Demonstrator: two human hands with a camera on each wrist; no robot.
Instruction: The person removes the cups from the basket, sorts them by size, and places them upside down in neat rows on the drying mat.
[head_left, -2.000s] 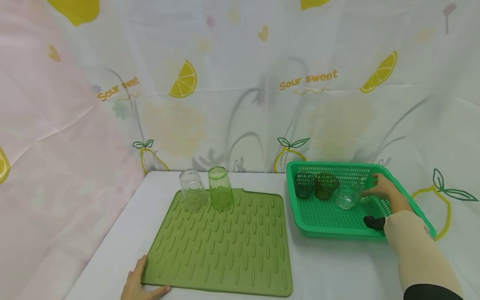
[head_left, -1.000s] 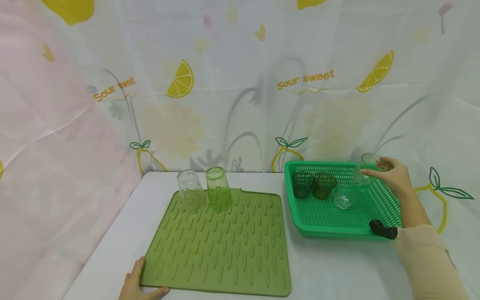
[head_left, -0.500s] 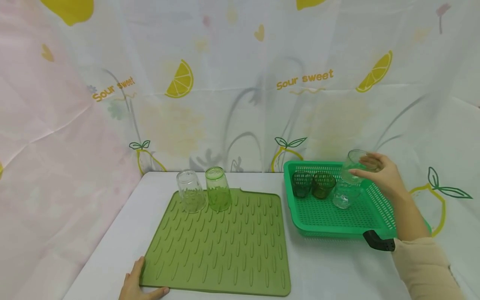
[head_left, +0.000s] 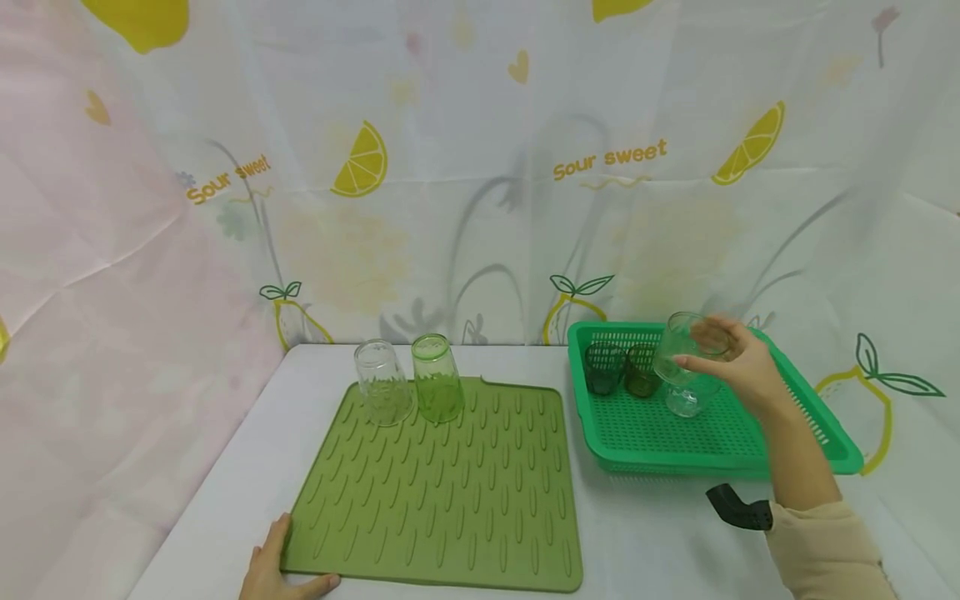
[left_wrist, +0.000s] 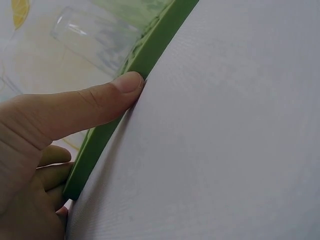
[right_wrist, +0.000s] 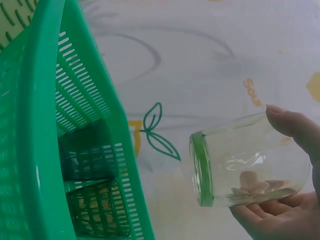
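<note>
My right hand (head_left: 738, 358) grips a clear drinking glass (head_left: 681, 354) above the green plastic basket (head_left: 675, 461). Seen from the right wrist, the thumb (right_wrist: 295, 125) lies on one side of the glass and the fingers on the other; its thick base has a green tint. Inside the basket are a clear glass (head_left: 684, 402), a brownish glass (head_left: 640, 379) and a dark glass (head_left: 603, 371). My left hand (head_left: 273, 571) touches the near left corner of a green ridged mat (head_left: 442, 500), thumb along the front edge, fingers at the left side.
Two taller glasses stand at the mat's far left: a clear glass (head_left: 386, 392) and a green glass (head_left: 438, 383). A white table (head_left: 225, 475) lies beneath everything. Behind hangs a lemon-print cloth (head_left: 465, 217). A black curved piece (head_left: 738, 508) sits at my right cuff.
My right hand has lifted the clear glass out of the basket's right part and carried it left, dipping slightly over the other glasses. My left hand stays at the mat's corner.
</note>
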